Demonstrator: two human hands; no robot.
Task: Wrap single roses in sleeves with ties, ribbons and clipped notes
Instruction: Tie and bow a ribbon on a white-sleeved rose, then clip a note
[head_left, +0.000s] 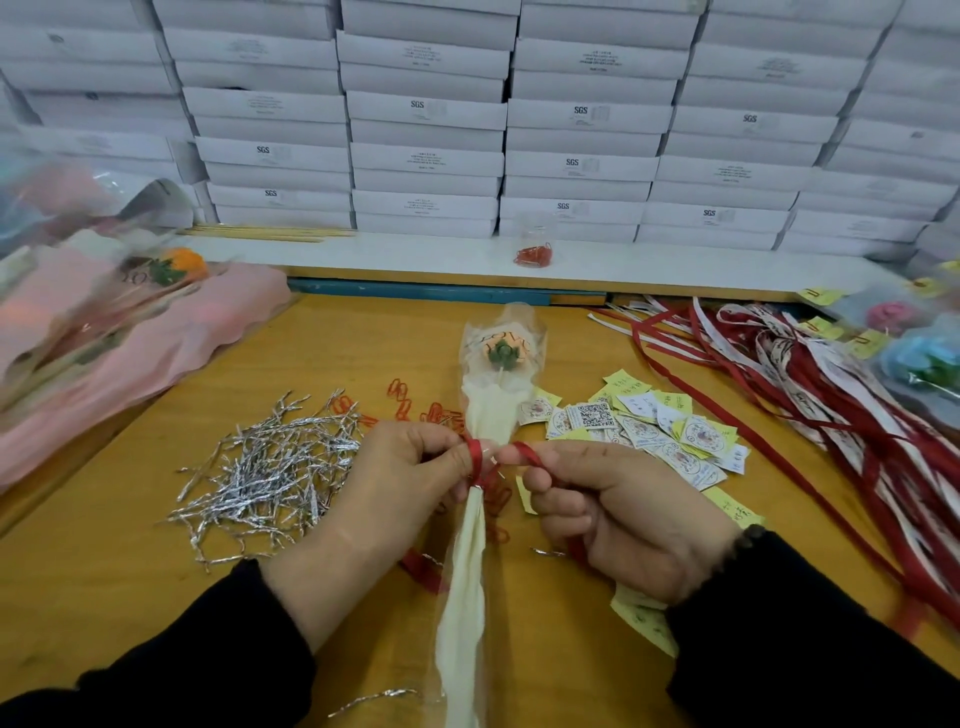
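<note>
The wrapped rose (501, 353) lies in the middle of the worktop (104, 597), its head pointing toward the far edge and its stem end running back to the near edge between the person's arms. It looks light and easily crushed: a clear printed sleeve (467, 597) over cream paper, soft and likely slippery under the fingers. The narrow gathered neck, where a silver tie seems already twisted on, is probably the safest place to take hold, since squeezing nearer the bloom would crumple the film.

Both hands work at that neck. The left hand (400, 483) has its fingers curled, pinching the red ribbon (475, 457) where it loops round the sleeve. The right hand (613, 514) is closed on the ribbon's other run, thumb and forefinger drawing it out to the side while the loose tail passes under the palm. The ribbon is thin and limp, so it will likely slacken unless both ends are kept taut.

A heap of silver ties (265, 467) lies toward the left edge, red paper clips (410, 408) just beyond the left hand, notes (649, 431) to the right of the sleeve, and more ribbons (810, 395) toward the right edge.
</note>
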